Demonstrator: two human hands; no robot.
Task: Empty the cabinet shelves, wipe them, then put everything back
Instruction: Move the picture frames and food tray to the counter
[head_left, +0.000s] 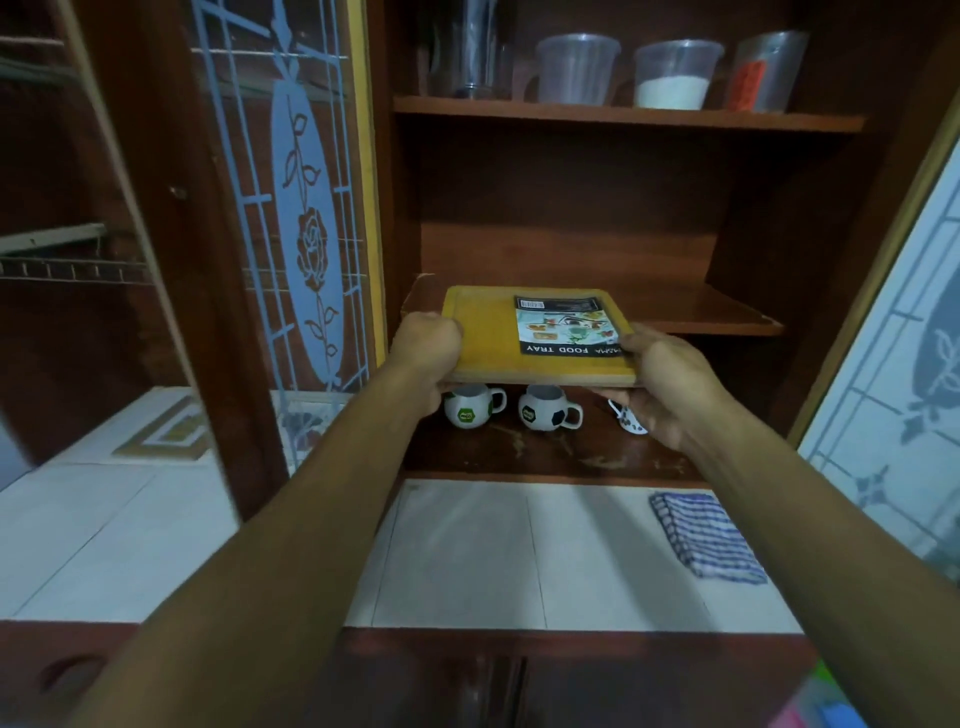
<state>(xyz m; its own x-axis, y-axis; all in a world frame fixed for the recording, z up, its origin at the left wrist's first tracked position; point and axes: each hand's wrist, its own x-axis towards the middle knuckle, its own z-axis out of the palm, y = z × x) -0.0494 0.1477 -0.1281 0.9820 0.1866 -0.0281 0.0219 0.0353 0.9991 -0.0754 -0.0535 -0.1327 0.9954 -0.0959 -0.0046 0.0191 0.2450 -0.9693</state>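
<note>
**Two hands hold one yellow wooden food tray level at the front edge of the middle shelf of a brown wooden cabinet.**

The cabinet is open, with its two etched-glass doors, left and right, swung wide, and a tall gap above the middle shelf. Below it runs one white tiled counter. The tray's far end is over the shelf lip, but whether it touches is unclear. The left hand curls round the tray's left edge, and the right hand grips its right near corner. One blue-striped folded cloth lies on the counter at the right. The top shelf holds one tall clear tumbler and three clear plastic jugs. Two football-patterned mugs sit on the bottom shelf, with a third cup half hidden.
</note>
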